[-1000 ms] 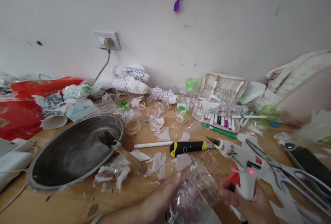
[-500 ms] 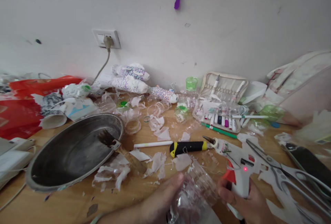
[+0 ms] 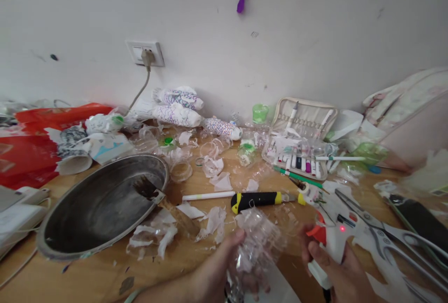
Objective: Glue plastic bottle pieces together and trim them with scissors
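The left hand (image 3: 217, 275) has its fingers (image 3: 234, 243) wrapped around a crumpled clear plastic bottle (image 3: 261, 240), held just above the worktop (image 3: 105, 275). The right hand (image 3: 341, 277) curls its fingers (image 3: 317, 252) around the grip of a white glue gun (image 3: 331, 226), just right of the bottle, with its red light lit. Beyond both sets of fingers lies a black-and-yellow utility knife (image 3: 259, 199). Scissors (image 3: 378, 233) lie right of the right fingers, and a metal basin (image 3: 98, 205) sits well left of the left ones.

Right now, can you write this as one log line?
left hand: holding clear plastic piece | right hand: gripping glue gun | red light: on
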Tool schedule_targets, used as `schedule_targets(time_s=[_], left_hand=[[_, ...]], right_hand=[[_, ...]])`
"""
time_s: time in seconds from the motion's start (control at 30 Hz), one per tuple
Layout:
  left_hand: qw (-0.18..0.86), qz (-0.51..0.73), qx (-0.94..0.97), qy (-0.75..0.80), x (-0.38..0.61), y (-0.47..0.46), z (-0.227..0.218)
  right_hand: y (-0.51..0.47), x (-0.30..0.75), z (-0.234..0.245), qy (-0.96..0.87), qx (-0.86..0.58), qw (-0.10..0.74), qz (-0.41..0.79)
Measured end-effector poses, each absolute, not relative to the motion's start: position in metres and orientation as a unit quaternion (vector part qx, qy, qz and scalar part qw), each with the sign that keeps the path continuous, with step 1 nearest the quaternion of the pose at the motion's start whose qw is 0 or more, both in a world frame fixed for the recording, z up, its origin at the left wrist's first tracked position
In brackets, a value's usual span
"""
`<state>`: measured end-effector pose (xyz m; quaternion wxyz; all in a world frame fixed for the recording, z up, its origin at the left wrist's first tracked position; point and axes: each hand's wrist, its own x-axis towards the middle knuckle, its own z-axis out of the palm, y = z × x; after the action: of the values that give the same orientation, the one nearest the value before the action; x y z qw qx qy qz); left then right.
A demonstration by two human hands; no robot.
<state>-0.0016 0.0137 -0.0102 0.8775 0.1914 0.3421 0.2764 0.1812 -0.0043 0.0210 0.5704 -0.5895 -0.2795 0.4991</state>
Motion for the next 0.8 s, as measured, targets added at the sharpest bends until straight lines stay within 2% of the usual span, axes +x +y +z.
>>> schedule_targets(time_s=[0.37,0.6,0.8], left_hand=[[0.861,0.363,0.161,0.318,0.000,0.020,-0.011],[0.842,0.401,0.158,0.325,0.000,0.020,-0.015],[0.823,0.374,0.170,0.393,-0.002,0.021,0.003]], right_hand=[[-0.004,0.184,0.006,-0.331,-0.518,0.511,0.601],[-0.003,0.185,0.009,-0.361,-0.513,0.504,0.594],[-0.006,0.181,0.009,-0.339,-0.526,0.509,0.592]])
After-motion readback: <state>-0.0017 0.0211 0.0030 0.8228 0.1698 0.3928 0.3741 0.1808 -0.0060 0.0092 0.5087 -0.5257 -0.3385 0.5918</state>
